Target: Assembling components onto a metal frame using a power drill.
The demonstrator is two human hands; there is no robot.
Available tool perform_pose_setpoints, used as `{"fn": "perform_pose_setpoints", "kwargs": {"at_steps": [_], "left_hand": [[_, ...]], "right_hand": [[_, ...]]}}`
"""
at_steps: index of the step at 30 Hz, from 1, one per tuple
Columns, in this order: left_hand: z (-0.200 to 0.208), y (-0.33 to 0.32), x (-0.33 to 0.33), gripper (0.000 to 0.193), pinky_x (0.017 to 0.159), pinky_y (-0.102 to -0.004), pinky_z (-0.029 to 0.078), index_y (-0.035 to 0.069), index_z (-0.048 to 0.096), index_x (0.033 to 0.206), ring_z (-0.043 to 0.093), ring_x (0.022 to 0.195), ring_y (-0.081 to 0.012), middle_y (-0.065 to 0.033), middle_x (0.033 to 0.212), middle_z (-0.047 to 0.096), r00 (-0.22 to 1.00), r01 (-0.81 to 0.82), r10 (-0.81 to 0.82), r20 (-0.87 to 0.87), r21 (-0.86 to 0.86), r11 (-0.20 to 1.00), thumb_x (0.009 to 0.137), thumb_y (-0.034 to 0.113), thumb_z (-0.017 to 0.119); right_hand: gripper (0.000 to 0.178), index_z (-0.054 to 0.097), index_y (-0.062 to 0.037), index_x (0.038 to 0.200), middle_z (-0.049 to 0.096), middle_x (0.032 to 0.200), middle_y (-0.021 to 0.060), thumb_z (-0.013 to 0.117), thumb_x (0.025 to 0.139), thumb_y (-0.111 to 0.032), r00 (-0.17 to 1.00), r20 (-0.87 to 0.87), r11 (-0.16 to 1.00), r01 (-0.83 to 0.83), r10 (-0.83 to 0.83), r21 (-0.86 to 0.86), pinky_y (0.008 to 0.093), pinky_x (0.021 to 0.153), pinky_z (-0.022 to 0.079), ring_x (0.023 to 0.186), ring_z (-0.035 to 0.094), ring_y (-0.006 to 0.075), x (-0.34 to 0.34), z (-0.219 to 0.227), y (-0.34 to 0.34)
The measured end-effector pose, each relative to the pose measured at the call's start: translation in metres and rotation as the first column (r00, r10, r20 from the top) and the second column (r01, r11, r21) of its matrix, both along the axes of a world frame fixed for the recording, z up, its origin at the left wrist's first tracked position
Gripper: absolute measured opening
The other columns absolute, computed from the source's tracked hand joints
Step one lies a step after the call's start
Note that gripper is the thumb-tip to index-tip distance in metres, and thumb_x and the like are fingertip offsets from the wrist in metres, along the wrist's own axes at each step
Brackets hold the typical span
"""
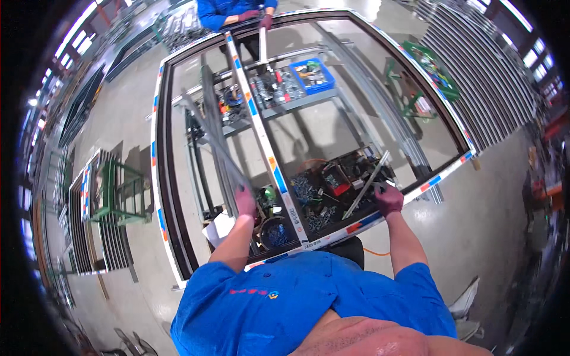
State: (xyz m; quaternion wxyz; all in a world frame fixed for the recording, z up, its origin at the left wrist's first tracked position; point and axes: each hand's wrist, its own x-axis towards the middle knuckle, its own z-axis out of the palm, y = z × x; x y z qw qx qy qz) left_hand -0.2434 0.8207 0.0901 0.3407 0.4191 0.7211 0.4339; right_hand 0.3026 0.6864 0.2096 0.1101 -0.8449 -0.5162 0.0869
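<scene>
A: Far left?
B: Nine o'clock: green metal stand on grey concrete floor. Next, big rectangular frame, white outside, dark brown inside, lying roughly level across the middle.
A: Left hand?
B: Maroon-gloved left hand, eight o'clock, at the lower end of a long grey metal strip slanting up toward ten. Blurred; can't tell if it's pinching.
A: Centre?
B: White crossbar with orange and blue patches, eleven down to six. Second person in blue, gloves at the far edge, eleven-thirty. Visible through the frame: grey metal shelf, blue plastic bin past twelve.
A: Right hand?
B: Maroon-gloved right hand, past three, fingers curled at the near edge, beside a pale straight strip. Can't tell its grip.
A: Far right?
B: Two o'clock: green tray, then stacked long grey bars.
</scene>
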Motion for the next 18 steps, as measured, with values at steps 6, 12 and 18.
{"fn": "perform_pose_setpoints", "kwargs": {"at_steps": [6, 12, 18], "left_hand": [[0.024, 0.075, 0.025, 0.049, 0.094, -0.0582, 0.056, -0.002, 0.071, 0.126, 0.07, 0.111, -0.0547, -0.0331, 0.113, 0.075, 0.995, 0.059, -0.06, -0.077, -0.015, 0.998, 0.114, 0.042, 0.053], [0.019, 0.171, 0.061, 0.048, 0.096, -0.0577, 0.056, 0.0, 0.073, 0.123, 0.07, 0.115, -0.053, -0.0317, 0.118, 0.075, 0.945, 0.156, -0.153, -0.288, -0.013, 0.988, 0.114, 0.043, 0.053], [-0.023, 0.26, 0.021, 0.042, 0.093, -0.0584, 0.059, 0.005, 0.073, 0.126, 0.073, 0.11, -0.0487, -0.0298, 0.106, 0.074, 0.49, 0.296, -0.318, -0.812, -0.188, 0.936, 0.112, 0.041, 0.056]], "right_hand": [[0.037, 0.081, -0.0173, 0.104, 0.08, 0.097, 0.0167, 0.073, 0.095, -0.052, 0.997, 0.058, 0.989, -0.048, 0.04, 0.138, 0.0522, 0.082, 0.061, 0.093, 0.078, 0.0402, 0.008, -0.026, 0.001], [0.032, 0.082, -0.0168, 0.102, 0.08, 0.095, 0.0161, 0.072, 0.098, -0.047, 0.999, 0.043, 0.983, -0.022, 0.015, 0.183, 0.0519, 0.08, 0.061, 0.09, 0.077, 0.0401, 0.004, -0.017, -0.006], [0.034, 0.08, -0.0156, 0.106, 0.08, 0.104, 0.0158, 0.069, 0.097, -0.047, 0.997, -0.031, 0.988, 0.067, -0.072, -0.141, 0.0525, 0.088, 0.061, 0.1, 0.077, 0.0414, -0.006, 0.016, 0.014]]}}
